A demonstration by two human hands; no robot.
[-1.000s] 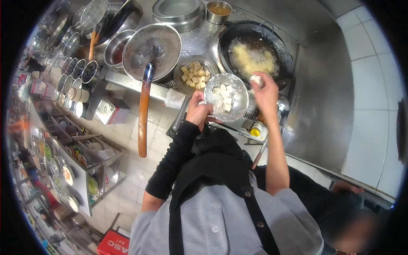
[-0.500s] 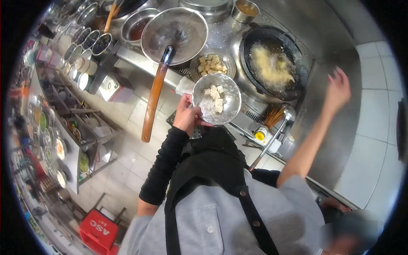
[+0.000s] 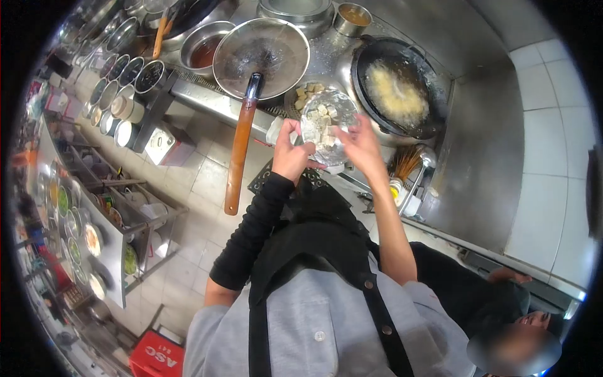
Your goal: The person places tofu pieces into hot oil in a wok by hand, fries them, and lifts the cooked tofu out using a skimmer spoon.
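Note:
My left hand (image 3: 294, 154) grips the near left rim of a metal bowl (image 3: 342, 105). White-coated cubes that look like tofu (image 3: 324, 114) lie inside it, with loose white powder on the walls. My right hand (image 3: 365, 147) reaches over the bowl's right side, fingers apart, fingertips close to the cubes. I cannot make out whether a cube is touched. Just beyond the bowl, more pale cubes (image 3: 303, 94) sit in a perforated strainer, mostly hidden by the bowl. To the right, a black wok (image 3: 432, 100) holds foaming oil with pale yellow pieces (image 3: 392, 91).
A wide mesh strainer (image 3: 270, 50) rests on the stove edge, its wooden handle (image 3: 240, 157) jutting towards me. A ladle (image 3: 427, 157) and a bamboo brush (image 3: 405, 164) lie right of me. Another person (image 3: 465, 276) is close behind on the right. A red stool (image 3: 157, 355) stands lower left.
My right hand has swung in from over the far right to the bowl. The bowl has moved slightly right and away from me. The person behind me shows more.

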